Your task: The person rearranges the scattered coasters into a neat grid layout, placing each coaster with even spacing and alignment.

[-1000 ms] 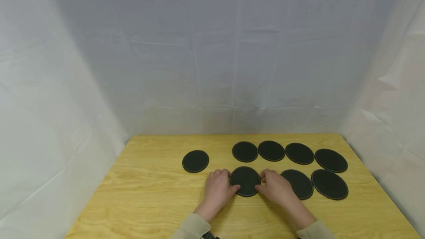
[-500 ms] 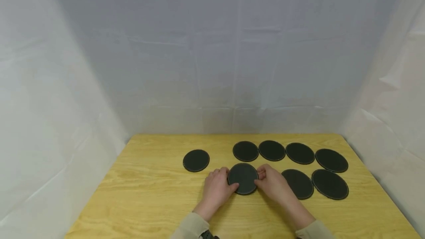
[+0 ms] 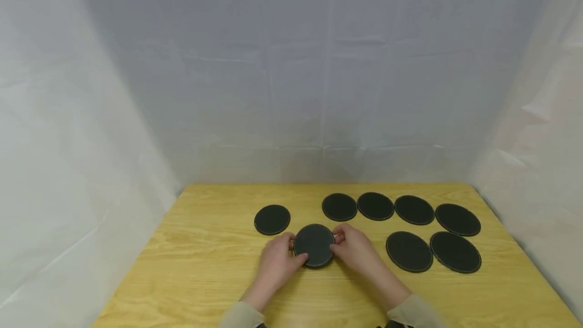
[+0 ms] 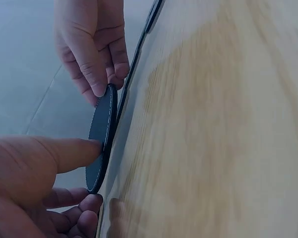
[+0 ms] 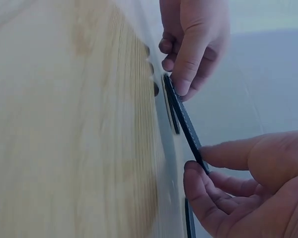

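Both my hands hold one round black coaster with pale stitching round its rim, close above the wooden table. My left hand pinches its left edge, thumb on top and fingers below. On the opposite edge my right hand pinches it the same way. In the left wrist view the coaster appears almost edge-on, raised off the wood, with its shadow beneath. The right wrist view shows its thin edge between the thumbs and fingers of both hands. Just beyond my left hand lies a single coaster.
A back row of several black coasters runs along the right half of the table. Two more, a nearer coaster and its neighbour, lie in front of it. White sheeting encloses the back and sides.
Both hands have lifted the coaster off the table and carried it to the left, away from the two front coasters, toward the single one at the left.
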The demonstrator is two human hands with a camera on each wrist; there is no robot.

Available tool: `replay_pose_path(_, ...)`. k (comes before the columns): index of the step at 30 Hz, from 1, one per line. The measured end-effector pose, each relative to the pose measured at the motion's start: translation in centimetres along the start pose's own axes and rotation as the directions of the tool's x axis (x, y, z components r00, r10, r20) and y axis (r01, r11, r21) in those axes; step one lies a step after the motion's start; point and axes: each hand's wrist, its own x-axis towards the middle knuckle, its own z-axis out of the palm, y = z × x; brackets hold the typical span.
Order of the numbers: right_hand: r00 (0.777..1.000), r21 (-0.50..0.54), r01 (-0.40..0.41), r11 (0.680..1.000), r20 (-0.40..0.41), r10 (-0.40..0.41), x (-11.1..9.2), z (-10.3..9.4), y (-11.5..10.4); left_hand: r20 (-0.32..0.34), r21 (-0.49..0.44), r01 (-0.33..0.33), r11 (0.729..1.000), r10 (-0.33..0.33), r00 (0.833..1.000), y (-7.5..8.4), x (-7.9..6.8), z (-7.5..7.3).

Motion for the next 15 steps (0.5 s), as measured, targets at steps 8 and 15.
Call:
replay_pose_path(8,0.984,-0.051,0.1,0.994,0.155,-0.091,1.3,2.7,-2.0,0.021,-0.002,0.039,0.999,-0.039,0.999,-2.4,-1.7,-2.7)
replay_pose_path(15,0.959,-0.046,0.153,0.987,0.246,-0.137,1.5,4.5,-3.1,0.058,-0.024,0.063,0.998,-0.061,0.996,-4.0,-2.9,-4.7)
